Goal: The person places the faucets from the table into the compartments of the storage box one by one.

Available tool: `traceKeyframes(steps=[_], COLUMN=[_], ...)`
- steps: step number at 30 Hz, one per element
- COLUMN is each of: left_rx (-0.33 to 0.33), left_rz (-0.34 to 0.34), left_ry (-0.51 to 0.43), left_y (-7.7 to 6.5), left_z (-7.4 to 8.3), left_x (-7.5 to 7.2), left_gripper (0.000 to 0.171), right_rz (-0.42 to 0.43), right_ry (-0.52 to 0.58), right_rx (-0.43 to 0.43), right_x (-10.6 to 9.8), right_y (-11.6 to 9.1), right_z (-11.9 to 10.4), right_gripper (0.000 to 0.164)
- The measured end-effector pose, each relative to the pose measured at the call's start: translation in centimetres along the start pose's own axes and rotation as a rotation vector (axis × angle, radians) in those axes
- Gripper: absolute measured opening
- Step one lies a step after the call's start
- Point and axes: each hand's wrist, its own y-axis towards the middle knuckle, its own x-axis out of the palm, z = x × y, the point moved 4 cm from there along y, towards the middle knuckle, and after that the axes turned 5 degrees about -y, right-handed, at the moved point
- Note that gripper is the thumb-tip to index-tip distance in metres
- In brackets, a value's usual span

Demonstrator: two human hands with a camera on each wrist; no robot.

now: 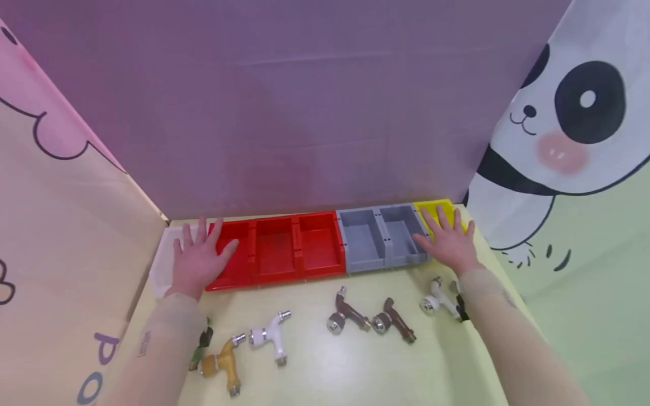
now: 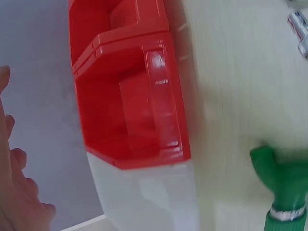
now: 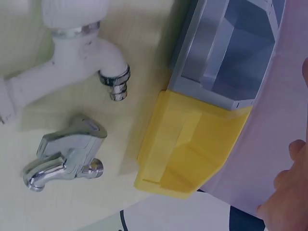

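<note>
Both hands empty, fingers spread wide. Left hand (image 1: 199, 259) is over the white bin (image 1: 161, 265) and leftmost of three red bins (image 1: 276, 278); right hand (image 1: 449, 242) over the yellow bin (image 1: 431, 204) and the right one of two grey bins (image 1: 370, 265). Bins form one row along the table's (image 1: 315, 366) far edge.

Taps lie nearer the front: yellow tap (image 1: 227, 363) and a white tap (image 1: 274, 336) toward the left edge, two brown taps (image 1: 350, 310) mid-table, another white tap (image 1: 440, 298) toward the right edge.

Reads as a ready pose. To do it well: palms level, fingers clear of bin rims, sleeves off the taps. For any pickup I'd pinch the tap body, not the knob, which may turn.

View differences: left wrist shows the green tap (image 2: 281, 183) well; head has it mostly behind the left forearm. Right wrist shows a silver tap (image 3: 72, 149) beside the right-hand white one; head barely catches it past the forearm. Wrist views show only part of each hand; the spread is clear from head only.
</note>
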Motion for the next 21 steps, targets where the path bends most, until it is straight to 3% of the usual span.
traceKeyframes(steps=[9, 21], left_rx=[-0.035, -0.121], left_rz=[-0.119, -0.255], left_ry=[-0.139, -0.326], left_y=[0.9, 0.8], left_z=[0.7, 1.6], left_x=[2.5, 5.0], left_gripper=[0.09, 0.1], right_rz=[-0.06, -0.205], right_ry=[0.011, 0.067], right_rx=[-0.103, -0.262], right_x=[0.8, 2.2], right_y=[-1.1, -5.1], right_z=[1.7, 5.7], right_gripper=[0.087, 0.096])
